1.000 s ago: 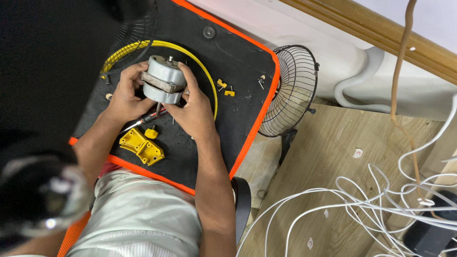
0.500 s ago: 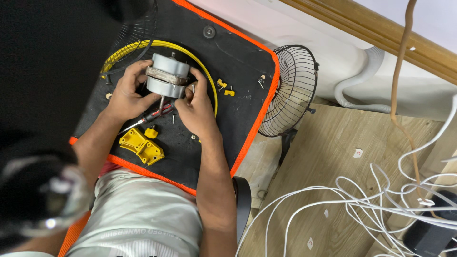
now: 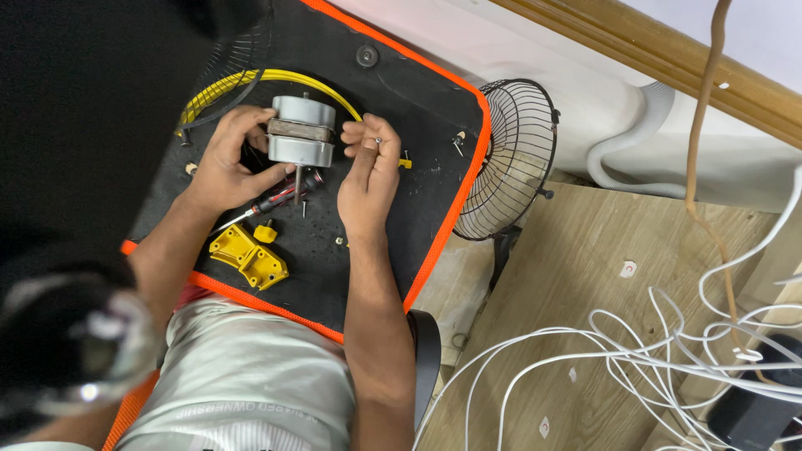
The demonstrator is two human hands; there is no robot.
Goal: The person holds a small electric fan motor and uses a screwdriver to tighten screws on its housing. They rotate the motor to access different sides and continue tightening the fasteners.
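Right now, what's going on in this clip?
A person sits over a black mat with orange edging. The left hand grips a grey fan motor, shaft pointing down, and the right hand pinches a small screw beside it. A screwdriver, a yellow plastic part and a wire fan guard lie nearby.

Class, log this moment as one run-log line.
left hand: holds motor | right hand: pinches screw | mat: screwdriver
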